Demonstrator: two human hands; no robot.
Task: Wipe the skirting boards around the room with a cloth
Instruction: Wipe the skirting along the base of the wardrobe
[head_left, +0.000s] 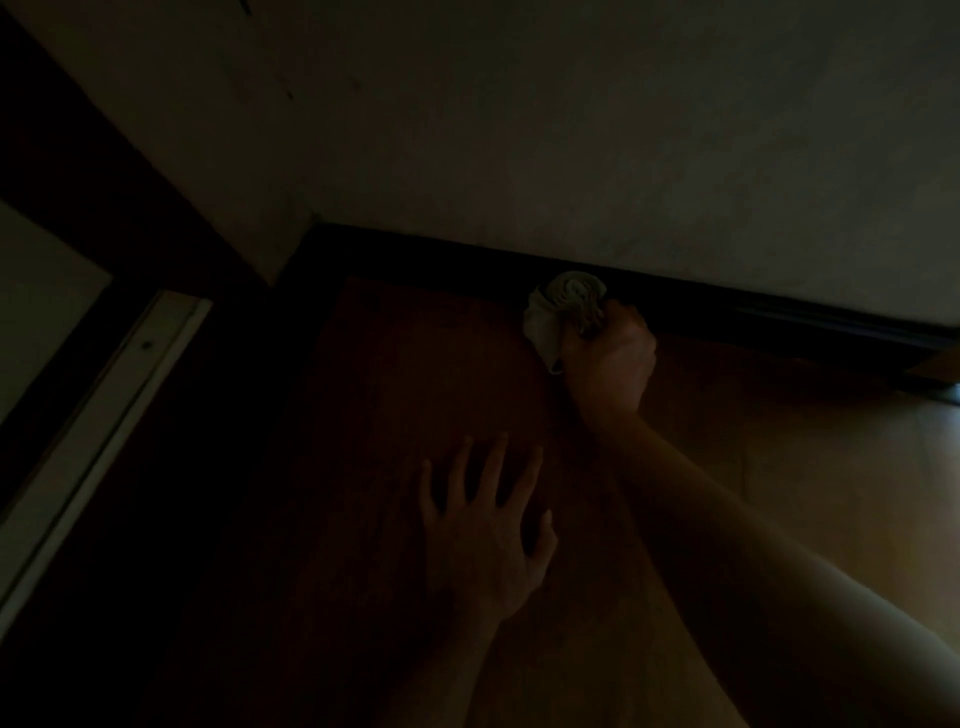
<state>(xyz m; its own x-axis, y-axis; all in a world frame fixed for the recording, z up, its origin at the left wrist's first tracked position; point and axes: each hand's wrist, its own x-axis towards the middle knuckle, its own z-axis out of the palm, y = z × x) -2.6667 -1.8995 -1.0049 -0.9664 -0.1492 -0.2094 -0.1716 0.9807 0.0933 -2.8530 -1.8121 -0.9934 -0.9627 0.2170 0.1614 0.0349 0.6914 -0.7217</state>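
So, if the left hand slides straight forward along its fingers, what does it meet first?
Probably the cloth gripped by the right hand, against the skirting board; depth is unclear.

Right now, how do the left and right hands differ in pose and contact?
The left hand lies flat with fingers spread; the right hand is curled into a fist. The left hand holds nothing and rests on the wooden floor; the right hand grips a bunched cloth against the dark skirting board. The right hand sits nearer the wall than the left hand. Both are bare.
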